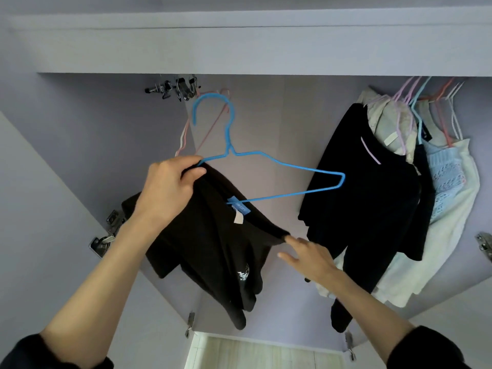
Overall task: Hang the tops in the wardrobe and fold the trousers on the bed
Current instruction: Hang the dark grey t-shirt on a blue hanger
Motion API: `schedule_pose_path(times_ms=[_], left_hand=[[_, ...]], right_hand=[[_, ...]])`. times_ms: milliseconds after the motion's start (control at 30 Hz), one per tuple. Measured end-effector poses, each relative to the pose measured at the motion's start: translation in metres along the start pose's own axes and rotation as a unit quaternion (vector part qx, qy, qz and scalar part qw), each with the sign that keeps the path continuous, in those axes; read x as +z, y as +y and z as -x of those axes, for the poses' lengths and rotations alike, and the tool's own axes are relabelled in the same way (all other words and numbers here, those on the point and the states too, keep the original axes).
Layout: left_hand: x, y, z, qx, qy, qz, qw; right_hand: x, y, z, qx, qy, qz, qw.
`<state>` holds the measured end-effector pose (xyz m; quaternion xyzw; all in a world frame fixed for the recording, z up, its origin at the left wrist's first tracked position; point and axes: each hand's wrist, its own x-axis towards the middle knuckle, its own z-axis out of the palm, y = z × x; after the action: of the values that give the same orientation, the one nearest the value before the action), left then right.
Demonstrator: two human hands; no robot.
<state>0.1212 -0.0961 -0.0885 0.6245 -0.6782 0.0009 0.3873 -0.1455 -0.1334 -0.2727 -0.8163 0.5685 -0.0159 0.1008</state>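
A black top (215,243) with a blue neck label and a small white print hangs half on a blue wire hanger (269,161). The hanger's left arm is inside the top's neck; its right arm sticks out bare. My left hand (170,187) grips the top's left shoulder together with the hanger's left end. My right hand (306,255) is open, its straight fingertips touching the right edge of the top's collar. All this is held up in front of the open wardrobe (266,49), below the rail.
Several tops hang at the wardrobe's right: a black one (367,187), a beige one, a pale blue knit (447,177) and white ones. Metal clip hangers (175,87) and an empty pink hanger (210,123) hang upper left. Door hinges (106,235) flank both sides.
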Motion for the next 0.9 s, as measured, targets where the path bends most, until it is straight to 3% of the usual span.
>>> schedule_pose_path(times_ms=[233,600,667,767,900], left_hand=[[0.003,-0.031,0.021,-0.063,-0.071,-0.069,0.993],[0.024,-0.025,0.030,-0.019,-0.084,-0.077,0.993],[0.028,-0.024,0.032,-0.020,-0.061,-0.052,0.997],[0.030,-0.024,0.033,-0.046,0.011,-0.022,0.999],[0.033,-0.025,0.033,-0.049,0.031,-0.012,0.998]], right_hand=[[-0.056,0.042,-0.008,-0.030,0.122,-0.064,0.990],[-0.115,-0.013,0.000,-0.213,0.244,-0.062,0.944],[-0.115,-0.022,0.000,-0.196,0.231,-0.111,0.946],[-0.115,-0.019,-0.003,-0.092,0.166,-0.220,0.957],[-0.113,-0.012,-0.008,-0.073,0.173,-0.227,0.956]])
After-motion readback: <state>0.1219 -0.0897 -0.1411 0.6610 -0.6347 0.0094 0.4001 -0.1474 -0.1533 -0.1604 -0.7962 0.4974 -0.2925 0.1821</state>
